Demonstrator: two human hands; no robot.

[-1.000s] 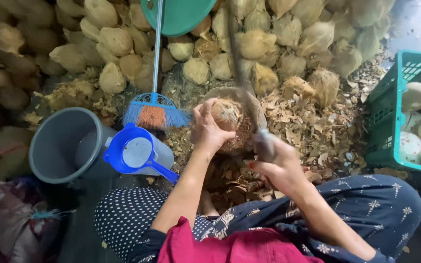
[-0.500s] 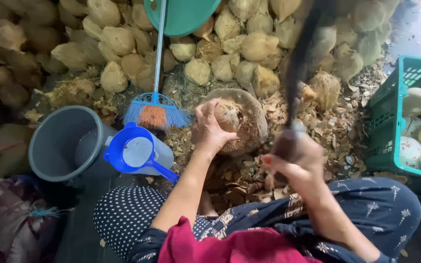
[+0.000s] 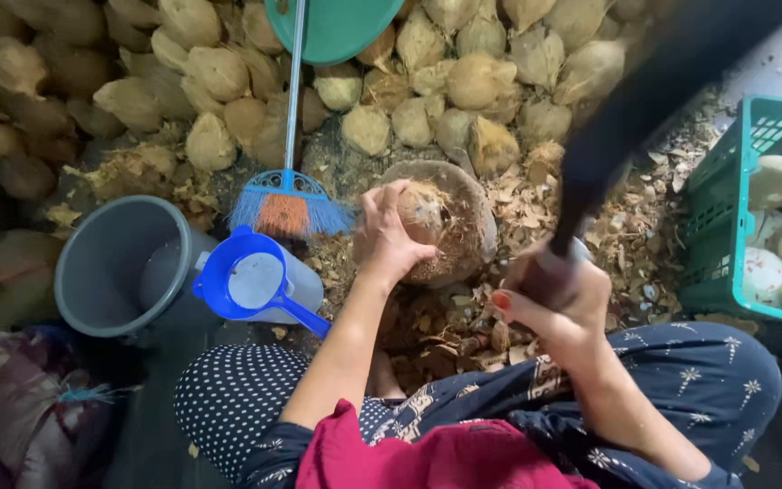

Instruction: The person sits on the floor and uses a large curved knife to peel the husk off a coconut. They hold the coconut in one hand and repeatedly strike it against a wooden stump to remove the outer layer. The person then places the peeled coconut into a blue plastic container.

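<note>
My left hand (image 3: 389,234) grips a small husked coconut (image 3: 424,210) and holds it against the top of a round wooden chopping block (image 3: 469,223). My right hand (image 3: 561,297) is closed around the handle of a long dark blade (image 3: 658,98), which is raised and blurred, pointing up toward the top right. The blade is apart from the coconut. Brown husk chips (image 3: 617,226) lie scattered around the block.
A pile of unpeeled coconuts (image 3: 219,72) fills the back. A broom (image 3: 288,201) leans there under a green basin (image 3: 337,27). A grey bucket (image 3: 110,272) and a blue jug (image 3: 260,281) stand at the left. A green crate (image 3: 726,226) with peeled coconuts stands at the right.
My right hand has swung the blade up from beside the coconut to high at the right. The left hand keeps the coconut on the block.
</note>
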